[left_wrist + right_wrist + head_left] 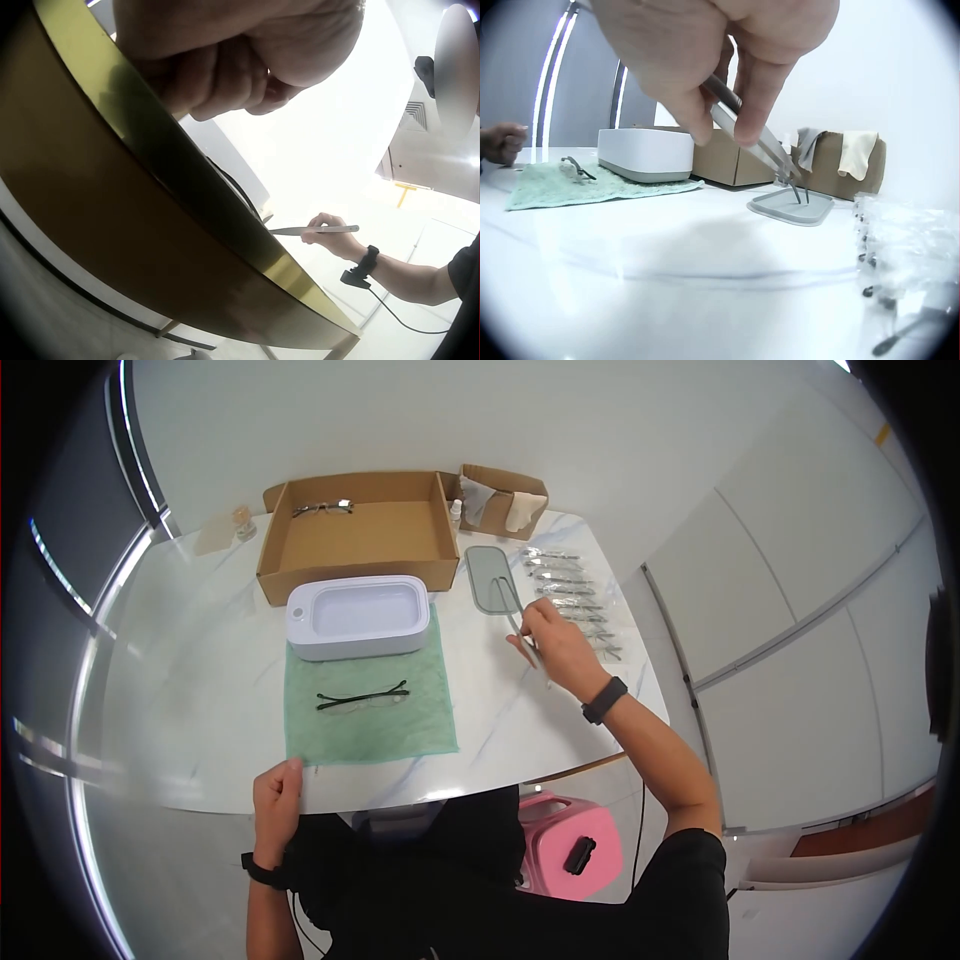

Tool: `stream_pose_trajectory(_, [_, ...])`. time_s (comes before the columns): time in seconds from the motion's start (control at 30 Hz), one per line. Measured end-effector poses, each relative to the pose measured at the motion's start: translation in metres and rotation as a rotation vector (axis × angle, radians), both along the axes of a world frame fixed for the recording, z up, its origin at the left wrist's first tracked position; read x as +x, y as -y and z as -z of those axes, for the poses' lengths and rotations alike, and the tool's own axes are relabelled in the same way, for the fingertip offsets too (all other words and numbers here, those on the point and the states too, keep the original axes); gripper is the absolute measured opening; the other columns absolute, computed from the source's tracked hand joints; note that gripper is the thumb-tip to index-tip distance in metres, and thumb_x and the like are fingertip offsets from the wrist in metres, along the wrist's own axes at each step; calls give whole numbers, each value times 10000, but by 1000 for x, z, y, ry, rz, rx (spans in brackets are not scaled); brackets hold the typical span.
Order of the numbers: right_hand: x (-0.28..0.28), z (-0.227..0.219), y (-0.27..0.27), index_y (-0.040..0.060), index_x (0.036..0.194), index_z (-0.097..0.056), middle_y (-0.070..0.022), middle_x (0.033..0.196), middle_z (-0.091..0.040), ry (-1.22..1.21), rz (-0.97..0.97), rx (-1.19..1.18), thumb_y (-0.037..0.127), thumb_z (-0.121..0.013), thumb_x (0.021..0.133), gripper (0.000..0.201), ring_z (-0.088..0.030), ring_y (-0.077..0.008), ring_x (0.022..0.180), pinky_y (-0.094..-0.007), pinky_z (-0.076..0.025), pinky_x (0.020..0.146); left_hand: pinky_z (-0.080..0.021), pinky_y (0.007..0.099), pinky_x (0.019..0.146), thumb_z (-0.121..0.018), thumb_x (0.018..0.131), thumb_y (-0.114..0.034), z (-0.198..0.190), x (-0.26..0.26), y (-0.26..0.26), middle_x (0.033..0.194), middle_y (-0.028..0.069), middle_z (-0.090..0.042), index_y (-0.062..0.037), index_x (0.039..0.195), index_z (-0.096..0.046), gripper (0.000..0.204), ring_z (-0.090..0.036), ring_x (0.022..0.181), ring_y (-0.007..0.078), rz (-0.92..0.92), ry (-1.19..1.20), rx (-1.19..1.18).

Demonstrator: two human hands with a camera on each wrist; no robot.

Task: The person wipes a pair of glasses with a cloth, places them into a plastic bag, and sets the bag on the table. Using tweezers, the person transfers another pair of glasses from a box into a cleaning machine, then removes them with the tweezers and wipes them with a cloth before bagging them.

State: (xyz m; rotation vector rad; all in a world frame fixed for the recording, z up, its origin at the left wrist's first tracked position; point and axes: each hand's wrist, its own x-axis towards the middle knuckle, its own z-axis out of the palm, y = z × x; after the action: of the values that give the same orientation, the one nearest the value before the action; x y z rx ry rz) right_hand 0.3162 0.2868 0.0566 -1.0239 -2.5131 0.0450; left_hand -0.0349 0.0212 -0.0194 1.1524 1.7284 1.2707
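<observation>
My right hand point(562, 648) point(720, 45) pinches metal tweezers point(769, 150) between thumb and fingers. Their two parted tips point down at a shallow grey-green tray point(488, 567) point(791, 216); whether they touch it I cannot tell. Nothing shows between the tips. My left hand point(276, 802) point(240, 56), its fingers curled and apparently empty, is at the front table edge beside a corner of the green cloth point(370, 742). Black-framed glasses point(375, 695) lie on that cloth. Behind them stands a white-lilac basin point(357, 647), partly over the cloth.
An open cardboard box point(350, 545) at the back holds another pair of glasses point(325, 508). A smaller box point(505, 515) has cloths over its rim, with a small bottle point(456, 510) beside it. Several wrapped items point(565, 588) line the right side. A pink stool point(590, 830) stands below.
</observation>
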Motion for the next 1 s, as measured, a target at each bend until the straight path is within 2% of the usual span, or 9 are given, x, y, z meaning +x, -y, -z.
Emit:
stream_pose_trajectory(0.07, [-1,15,-3,13,906,-487,-149,975,-527,13,-80,-33,75,-645,861,175,-608,-354,677,-424,-527,605,-262,261,527,-512,1017,-234,1,1,-1,613,-67,-348,-30,653,-395,433,-301,611,44,11,4,-4])
stream_pose_trajectory(0.1, [-1,20,-4,13,906,-487,-149,975,-527,12,-85,-35,75,-645,861,175,-608,-354,677,-424,-527,605,-265,261,527,-513,1016,-240,-1,2,-2,605,-61,-351,-31,649,-398,437,-305,603,47,26,-14,12])
stream_pose_trajectory(0.17, [-2,29,-2,-10,900,-495,-163,978,-515,134,-156,-122,-19,-613,798,156,-615,-364,683,-421,-538,614,-268,262,526,-515,1015,-245,-3,4,-2,598,-55,-354,-31,646,-402,441,-308,594,50,30,-31,24])
stream_pose_trajectory(0.4, [-2,29,4,-16,895,-515,-166,966,-518,236,-179,-173,-46,-600,776,150,-625,-366,699,-432,-533,627,-280,263,517,-530,1007,-265,-1,-1,2,564,-32,-381,-15,639,-463,450,-339,568,55,27,-43,35])
stream_pose_trajectory(0.6, [-1,4,5,8,899,-543,-157,933,-566,131,-149,-262,23,-634,802,134,-628,-359,703,-445,-529,658,-278,259,505,-541,1003,-265,-6,-4,5,550,-35,-403,-7,633,-502,452,-343,553,46,17,-29,7])
stream_pose_trajectory(0.67, [-2,5,4,4,906,-557,-158,818,-628,164,102,-219,99,-655,839,152,-637,-355,706,-410,-535,660,-278,257,504,-542,1003,-266,-8,-3,4,549,-35,-405,-7,635,-509,451,-345,553,44,25,-27,2])
stream_pose_trajectory(0.8, [4,29,-11,-19,916,-565,-164,718,-663,237,239,-326,163,-643,877,201,-674,-308,662,-362,-548,606,-279,251,502,-557,995,-243,-12,1,1,550,-36,-411,-7,643,-521,426,-349,553,38,38,-8,31])
stream_pose_trajectory(0.87, [-1,31,-14,-39,954,-541,-161,694,-677,-109,390,-773,158,-614,892,219,-693,-247,595,-323,-555,548,-280,249,502,-562,992,-234,-14,1,1,550,-35,-413,-6,646,-525,417,-350,552,36,39,8,45])
stream_pose_trajectory(1.0, [-1,38,-19,-32,995,-511,-147,698,-682,-194,404,-783,117,-609,883,211,-686,-192,551,-300,-552,508,-278,246,499,-567,990,-221,-14,-1,4,547,-36,-417,-2,654,-537,402,-348,548,34,52,-5,20])
